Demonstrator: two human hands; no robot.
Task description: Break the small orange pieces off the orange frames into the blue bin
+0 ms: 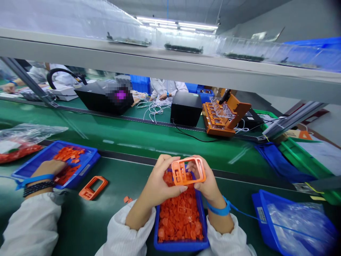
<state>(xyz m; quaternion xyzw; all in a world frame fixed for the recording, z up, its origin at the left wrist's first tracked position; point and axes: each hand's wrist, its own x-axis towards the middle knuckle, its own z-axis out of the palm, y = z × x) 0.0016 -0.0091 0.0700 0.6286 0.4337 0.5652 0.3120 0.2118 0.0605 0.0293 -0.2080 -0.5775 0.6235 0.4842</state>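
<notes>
My left hand (157, 185) and my right hand (209, 181) both grip an orange plastic frame (188, 171), holding it up between the fingertips, left thumb on its lower edge. Directly under the hands, against my body, sits a blue tray (181, 246) heaped with small orange plastic parts (179, 215). A blue strap with a cord circles my right wrist (218, 209). Both arms wear white sleeves.
At left, a co-worker's hand (50, 169) reaches into another blue tray (87, 165) of orange parts; a second orange frame (93, 187) lies beside it. A blue tray of clear bags (259, 209) sits right. Beyond the green belt (133, 137) stand black boxes (185, 108) and an orange fixture (223, 117).
</notes>
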